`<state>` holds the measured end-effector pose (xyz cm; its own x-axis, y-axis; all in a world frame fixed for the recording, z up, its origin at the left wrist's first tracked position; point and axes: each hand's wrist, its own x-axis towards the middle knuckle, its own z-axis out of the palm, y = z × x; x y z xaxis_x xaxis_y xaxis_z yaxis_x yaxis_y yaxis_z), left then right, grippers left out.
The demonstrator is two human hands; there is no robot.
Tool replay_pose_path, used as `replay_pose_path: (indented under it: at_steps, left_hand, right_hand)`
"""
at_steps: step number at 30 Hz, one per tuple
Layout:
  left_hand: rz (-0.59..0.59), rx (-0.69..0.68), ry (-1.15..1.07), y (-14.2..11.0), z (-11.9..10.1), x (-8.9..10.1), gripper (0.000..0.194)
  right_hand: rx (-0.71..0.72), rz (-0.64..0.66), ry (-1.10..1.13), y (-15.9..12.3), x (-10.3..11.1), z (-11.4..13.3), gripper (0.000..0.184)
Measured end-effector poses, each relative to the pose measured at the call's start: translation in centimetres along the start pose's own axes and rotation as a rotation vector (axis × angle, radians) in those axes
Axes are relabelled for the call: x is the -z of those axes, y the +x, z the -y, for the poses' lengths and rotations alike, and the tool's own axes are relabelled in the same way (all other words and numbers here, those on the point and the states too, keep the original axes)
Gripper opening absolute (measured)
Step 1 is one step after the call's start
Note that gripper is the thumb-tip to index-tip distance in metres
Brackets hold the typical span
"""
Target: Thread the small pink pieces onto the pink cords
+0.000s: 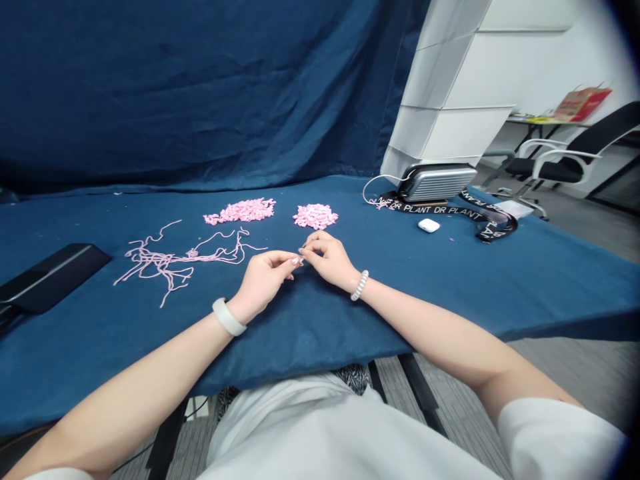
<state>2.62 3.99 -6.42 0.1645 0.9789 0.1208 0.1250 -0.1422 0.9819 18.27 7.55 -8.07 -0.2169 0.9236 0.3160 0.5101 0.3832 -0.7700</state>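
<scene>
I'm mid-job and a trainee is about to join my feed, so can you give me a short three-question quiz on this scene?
1. Multiple choice: on which wrist is the coiled white bracelet? A, the person's left; B, the person's right.
2. True or false: two separate heaps of small pink pieces lie beyond the left hand and right hand.
3. Short answer: what words are printed on the black strap?

Key: 1, B; 2, true; 3, DR PLANT.
</scene>
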Motion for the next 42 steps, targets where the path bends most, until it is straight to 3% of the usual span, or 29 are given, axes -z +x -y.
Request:
replay_pose_path:
  at_steps: [4, 10, 13, 16, 21, 30, 34, 37, 42]
  left_hand:
    - [0.012, 0.013, -0.013, 0.1, 0.0, 0.1, 0.027]
    - [-0.010, -0.004, 0.006, 0.0, 0.6, -0.2, 0.031]
    - [-0.035, 0.007, -0.030, 0.0, 0.9, -0.3, 0.042]
    - [-0.062, 0.047, -0.045, 0.2, 0.9, -0.2, 0.055]
    - [-0.061, 0.083, 0.021, 0.6, 1.1, 0.2, 0.035]
    - [0.010, 0.066, 0.104, 0.5, 1.2, 0.0, 0.027]
    - [0.089, -0.047, 0.199, 0.1, 1.0, -0.1, 0.027]
    - [0.090, -0.250, 0.351, -0.2, 0.8, -0.1, 0.023]
    - [0.074, -0.477, 0.414, -0.5, 0.5, 0.2, 0.018]
  right_hand:
    - [-0.015, -0.003, -0.002, 0.2, -0.3, -0.2, 0.044]
    - [0.122, -0.006, -0.165, 0.0, -0.2, -1.2, 0.049]
    - [0.172, -0.010, -0.212, -0.1, 0.1, -1.4, 0.050]
    - [0.134, -0.039, -0.199, 0.0, 0.3, -1.3, 0.049]
    - [0.011, -0.138, -0.146, 0.5, 1.1, -1.0, 0.048]
    - [0.055, -0.185, -0.090, 0.7, 1.2, -1.2, 0.050]
    - [0.056, -0.189, -0.061, 0.9, 0.9, -1.2, 0.050]
    - [0.045, -0.167, -0.062, 0.9, 0.8, -1.0, 0.050]
    - [0.064, -0.029, -0.065, 0.4, 0.6, -0.7, 0.047]
